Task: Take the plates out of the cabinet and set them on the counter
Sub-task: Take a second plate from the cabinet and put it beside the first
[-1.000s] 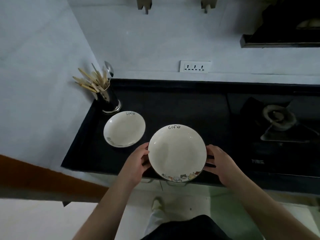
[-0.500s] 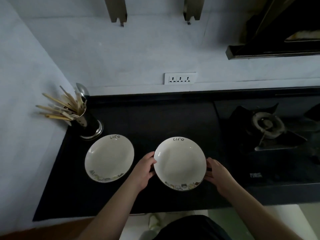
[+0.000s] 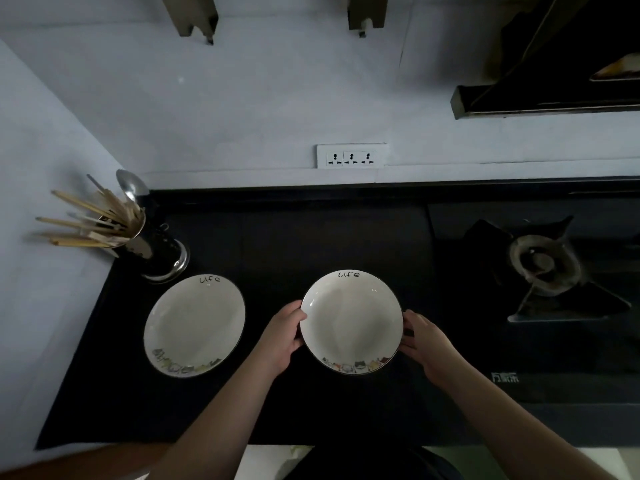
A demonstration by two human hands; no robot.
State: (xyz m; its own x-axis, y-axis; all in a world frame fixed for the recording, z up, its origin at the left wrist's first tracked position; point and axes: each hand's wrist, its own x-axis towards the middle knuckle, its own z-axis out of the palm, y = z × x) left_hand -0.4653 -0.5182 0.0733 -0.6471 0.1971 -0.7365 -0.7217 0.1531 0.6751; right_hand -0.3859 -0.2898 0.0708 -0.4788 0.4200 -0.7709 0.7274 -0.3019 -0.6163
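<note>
Two white plates with "Life" written on the rim are over the black counter (image 3: 311, 244). The left plate (image 3: 194, 325) lies flat on the counter near the utensil holder. The right plate (image 3: 351, 322) is held by both hands at its edges: my left hand (image 3: 282, 336) grips its left rim and my right hand (image 3: 424, 337) grips its right rim. Whether this plate touches the counter I cannot tell. The cabinet is out of view.
A metal utensil holder (image 3: 156, 251) with chopsticks and a spoon stands at the counter's back left corner. A gas stove burner (image 3: 543, 261) sits to the right. A wall socket (image 3: 350, 155) is on the back wall, a range hood (image 3: 554, 98) at upper right.
Both hands carried the right plate forward from the counter's front edge to a spot further in, beside the left plate. The view has shifted closer over the counter.
</note>
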